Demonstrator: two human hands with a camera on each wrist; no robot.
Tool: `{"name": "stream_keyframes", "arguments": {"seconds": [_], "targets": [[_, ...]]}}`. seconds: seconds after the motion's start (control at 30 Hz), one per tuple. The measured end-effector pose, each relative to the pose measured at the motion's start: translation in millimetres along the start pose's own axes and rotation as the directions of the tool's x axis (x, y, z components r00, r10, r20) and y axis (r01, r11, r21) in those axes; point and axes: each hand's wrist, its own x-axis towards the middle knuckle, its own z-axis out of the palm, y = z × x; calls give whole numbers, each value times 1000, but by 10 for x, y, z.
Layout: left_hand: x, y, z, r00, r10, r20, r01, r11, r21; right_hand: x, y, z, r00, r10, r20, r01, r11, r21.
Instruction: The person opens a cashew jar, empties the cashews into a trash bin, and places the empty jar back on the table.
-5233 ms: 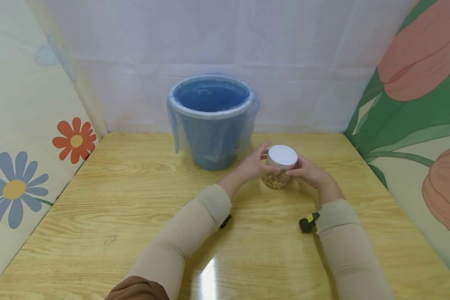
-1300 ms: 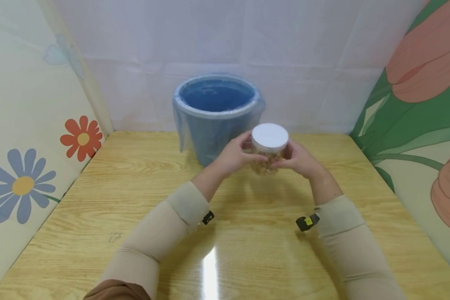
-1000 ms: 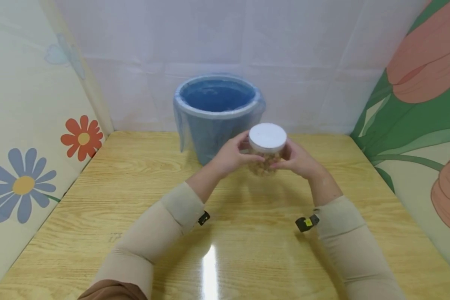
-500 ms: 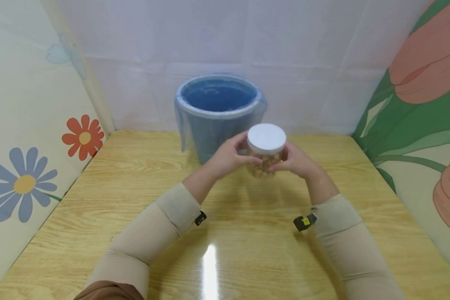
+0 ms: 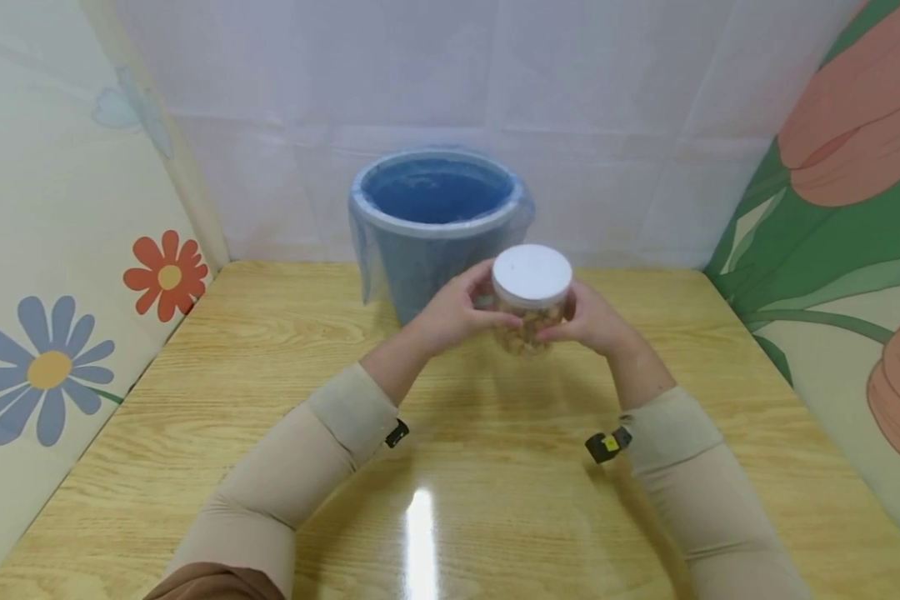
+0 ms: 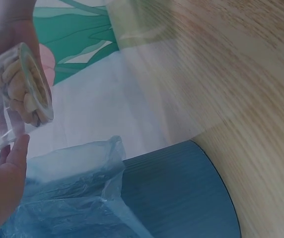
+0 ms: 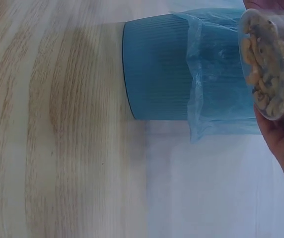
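A clear plastic jar [image 5: 527,337] with a round white lid [image 5: 532,272] is held up above the table, upright or nearly so. Pale brown, curved nuts, cashews by their shape, fill its lower part and show through the base of the jar [image 7: 268,64] in the right wrist view. My left hand [image 5: 450,312] grips its left side, thumb across the front. On the opposite side my right hand [image 5: 596,321] holds it likewise, with its thumb close to the left one. In the head view the far fingers are mostly hidden behind the jar.
Just behind and left of the jar stands a blue bin [image 5: 435,271], lined with a thin translucent bag [image 5: 363,250] folded over its rim. The wood-grain table [image 5: 285,350] reaches back to a white cloth [image 5: 607,125]. Flower-printed panels [image 5: 832,275] flank both sides.
Since the oldest frame, both hands have lifted the jar off the table and brought it slightly left. Over the last half second it has hardly moved.
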Motion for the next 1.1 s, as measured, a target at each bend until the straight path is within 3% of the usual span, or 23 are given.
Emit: {"name": "stream_keyframes", "arguments": {"seconds": [0.33,0.57,0.9,1.1], "targets": [[6,29,-54,996,92,3,-92,996,-13,8,-46,2,1000,-29,10,29,1000,6],[33,43,-104,981,192,42,-187,978,-97,15,-57,-3,999,-35,39,35,999,7],[73,74,-139,985,147,91,-133,981,-142,37,-23,10,998,15,56,-16,999,29],[103,53,-131,981,160,106,-138,972,-188,46,-23,27,998,4,64,-6,999,33]]}}
